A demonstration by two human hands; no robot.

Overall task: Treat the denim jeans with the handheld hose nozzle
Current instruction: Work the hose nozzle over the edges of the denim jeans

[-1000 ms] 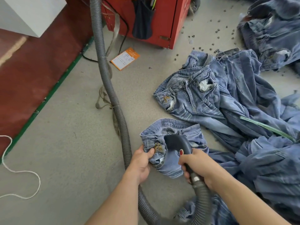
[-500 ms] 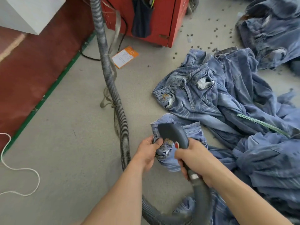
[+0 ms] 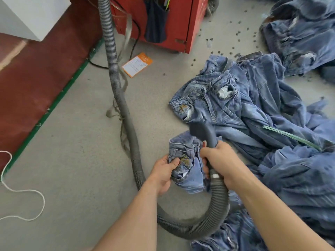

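My left hand (image 3: 164,171) grips the bunched waistband of a pair of blue denim jeans (image 3: 188,165) lying on the floor in front of me. My right hand (image 3: 220,161) holds the dark grey hose nozzle (image 3: 203,132) by its handle. The nozzle head points away from me, raised past the far edge of the held jeans and toward the pile beyond. Its ribbed grey hose (image 3: 126,124) loops under my arms and runs up the floor to the left.
A pile of blue jeans (image 3: 253,109) spreads across the right side, with more (image 3: 299,33) at the top right. A red cabinet (image 3: 163,20) stands at the top centre, an orange-and-white card (image 3: 137,64) before it. White cord (image 3: 21,192) lies left. Dark pellets dot the floor.
The nozzle has lifted off the held jeans and swung up and away toward the pile. My left hand keeps its grip on the waistband.
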